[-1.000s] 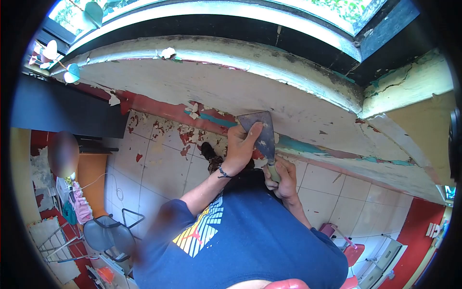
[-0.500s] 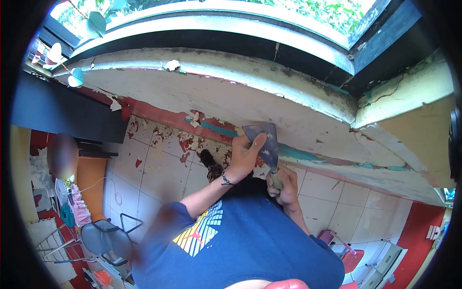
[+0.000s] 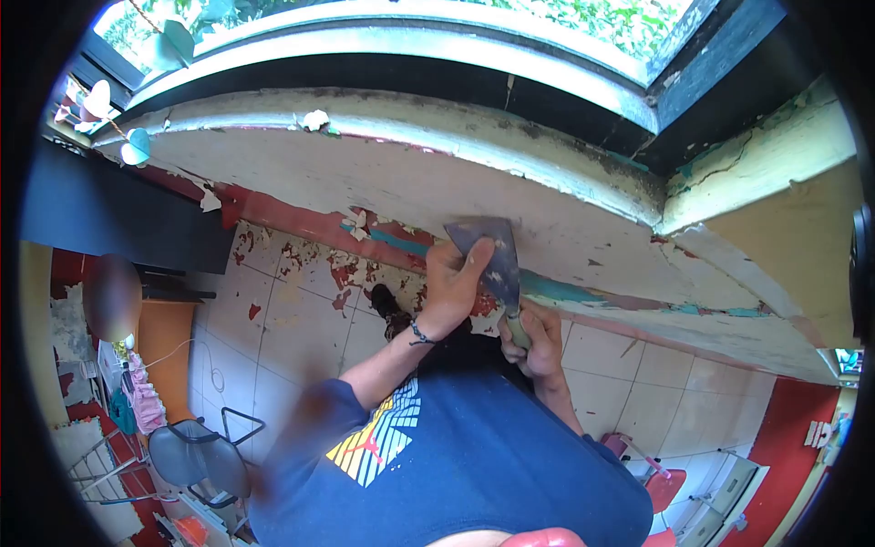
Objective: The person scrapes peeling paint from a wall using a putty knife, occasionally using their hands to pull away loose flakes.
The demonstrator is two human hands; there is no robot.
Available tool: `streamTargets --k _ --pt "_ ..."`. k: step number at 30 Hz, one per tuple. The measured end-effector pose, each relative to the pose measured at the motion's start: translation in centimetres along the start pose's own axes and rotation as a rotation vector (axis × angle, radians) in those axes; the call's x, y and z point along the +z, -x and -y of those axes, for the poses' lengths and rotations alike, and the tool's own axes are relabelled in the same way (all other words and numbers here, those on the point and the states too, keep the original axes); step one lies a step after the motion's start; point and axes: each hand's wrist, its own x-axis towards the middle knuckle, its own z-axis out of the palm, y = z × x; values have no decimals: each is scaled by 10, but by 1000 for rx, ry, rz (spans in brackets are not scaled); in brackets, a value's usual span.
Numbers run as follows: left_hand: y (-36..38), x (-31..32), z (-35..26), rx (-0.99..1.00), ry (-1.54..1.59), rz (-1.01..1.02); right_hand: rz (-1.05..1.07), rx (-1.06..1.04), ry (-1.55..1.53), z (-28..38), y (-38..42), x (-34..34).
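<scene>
A wide putty knife rests with its broad blade edge against the pale wall below the window. Around its light green handle, my right hand is closed. My left hand, with a dark bracelet at the wrist, pinches the blade, thumb on top and fingers partly hidden behind it. Teal and red paint show on the wall beside the blade.
Paint flakes lie on the tiled floor. The window sill runs above the wall and carries a loose chip. A grey chair stands at lower left, a dark cabinet above it.
The putty knife and both hands have moved slightly up the wall and a little left. Both hands keep their hold. The whole view has shifted slightly.
</scene>
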Motion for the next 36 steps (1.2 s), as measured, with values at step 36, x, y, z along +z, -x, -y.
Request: streamTargets --k 36 --pt "3 -7 2 36 -67 -7 11 13 -50 -12 0 5"
